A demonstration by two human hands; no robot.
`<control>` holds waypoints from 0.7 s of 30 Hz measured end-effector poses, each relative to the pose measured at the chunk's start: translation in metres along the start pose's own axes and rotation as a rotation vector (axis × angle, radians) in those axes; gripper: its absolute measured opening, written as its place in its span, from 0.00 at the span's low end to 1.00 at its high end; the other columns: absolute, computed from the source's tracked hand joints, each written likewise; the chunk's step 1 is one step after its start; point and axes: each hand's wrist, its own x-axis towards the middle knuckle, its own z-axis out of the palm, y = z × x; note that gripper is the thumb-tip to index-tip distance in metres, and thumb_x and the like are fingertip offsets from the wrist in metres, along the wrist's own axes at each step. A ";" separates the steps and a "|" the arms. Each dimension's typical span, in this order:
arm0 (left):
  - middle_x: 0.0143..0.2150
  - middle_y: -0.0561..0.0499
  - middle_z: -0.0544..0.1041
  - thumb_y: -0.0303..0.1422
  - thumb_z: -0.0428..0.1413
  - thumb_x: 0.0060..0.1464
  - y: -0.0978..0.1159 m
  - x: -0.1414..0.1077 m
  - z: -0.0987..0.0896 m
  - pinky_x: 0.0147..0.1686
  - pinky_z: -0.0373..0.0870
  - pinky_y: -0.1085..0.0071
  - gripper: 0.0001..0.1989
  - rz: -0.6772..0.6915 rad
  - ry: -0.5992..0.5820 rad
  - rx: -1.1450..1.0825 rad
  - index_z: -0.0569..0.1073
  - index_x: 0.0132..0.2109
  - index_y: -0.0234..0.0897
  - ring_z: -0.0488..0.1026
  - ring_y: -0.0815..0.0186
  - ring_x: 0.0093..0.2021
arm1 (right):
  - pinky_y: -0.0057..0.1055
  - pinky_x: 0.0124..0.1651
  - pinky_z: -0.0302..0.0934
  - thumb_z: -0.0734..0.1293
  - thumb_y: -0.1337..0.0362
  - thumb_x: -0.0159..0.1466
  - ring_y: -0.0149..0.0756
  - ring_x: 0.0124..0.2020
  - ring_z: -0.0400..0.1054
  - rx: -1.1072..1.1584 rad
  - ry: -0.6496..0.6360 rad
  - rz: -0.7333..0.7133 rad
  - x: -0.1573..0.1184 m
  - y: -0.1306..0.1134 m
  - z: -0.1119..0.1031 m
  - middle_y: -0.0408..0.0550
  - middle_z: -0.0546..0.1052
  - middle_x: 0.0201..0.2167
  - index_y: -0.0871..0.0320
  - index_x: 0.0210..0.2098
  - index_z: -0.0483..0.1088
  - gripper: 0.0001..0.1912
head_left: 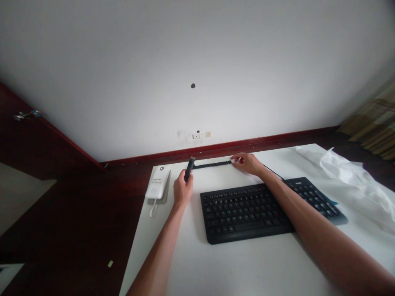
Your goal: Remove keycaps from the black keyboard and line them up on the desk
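My left hand [183, 187] is closed around a slim black stick-like tool [189, 169], held upright with small pale tips at its top end. From beside that hand, a line of small black keycaps [211, 165] runs along the far edge of the white table. At its right end my right hand [246, 163] has thumb and forefinger curled in at the last small keycap [229, 162]. My right forearm crosses above a black keyboard [237, 209], hiding part of its keys. The keyboard lies slightly tilted on the table, its cable leading to the back.
A white power bank [158, 183] with a short loop cable lies at the table's left edge. Crumpled white plastic [354, 181] covers the right side of the table [247, 267]. Beyond stands a wall with sockets [202, 135]; a dark red door [40, 135] is at left.
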 end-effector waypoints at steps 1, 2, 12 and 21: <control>0.27 0.54 0.73 0.39 0.51 0.63 0.000 0.000 0.000 0.31 0.59 0.73 0.13 -0.003 -0.002 0.000 0.77 0.47 0.40 0.68 0.65 0.26 | 0.32 0.37 0.64 0.69 0.58 0.58 0.35 0.30 0.72 -0.008 0.003 0.015 0.000 0.001 0.000 0.46 0.82 0.33 0.53 0.40 0.82 0.13; 0.26 0.55 0.72 0.39 0.51 0.63 0.000 0.000 0.000 0.30 0.59 0.73 0.13 -0.007 -0.004 0.001 0.77 0.47 0.40 0.68 0.65 0.26 | 0.32 0.37 0.64 0.69 0.58 0.58 0.36 0.30 0.72 -0.021 0.002 0.030 0.000 0.002 0.000 0.46 0.81 0.32 0.54 0.39 0.82 0.13; 0.29 0.54 0.74 0.37 0.51 0.62 0.001 0.000 0.000 0.31 0.59 0.72 0.12 -0.023 -0.007 -0.006 0.76 0.47 0.41 0.70 0.64 0.28 | 0.32 0.36 0.62 0.70 0.58 0.58 0.37 0.31 0.73 -0.063 -0.025 0.057 0.001 -0.002 0.001 0.46 0.82 0.31 0.54 0.37 0.83 0.11; 0.31 0.53 0.76 0.37 0.52 0.63 0.000 0.000 0.000 0.32 0.60 0.72 0.12 -0.011 -0.006 -0.015 0.77 0.47 0.40 0.71 0.64 0.30 | 0.33 0.36 0.63 0.69 0.58 0.58 0.38 0.31 0.73 -0.040 -0.025 0.042 0.000 -0.001 0.001 0.47 0.82 0.31 0.54 0.36 0.83 0.12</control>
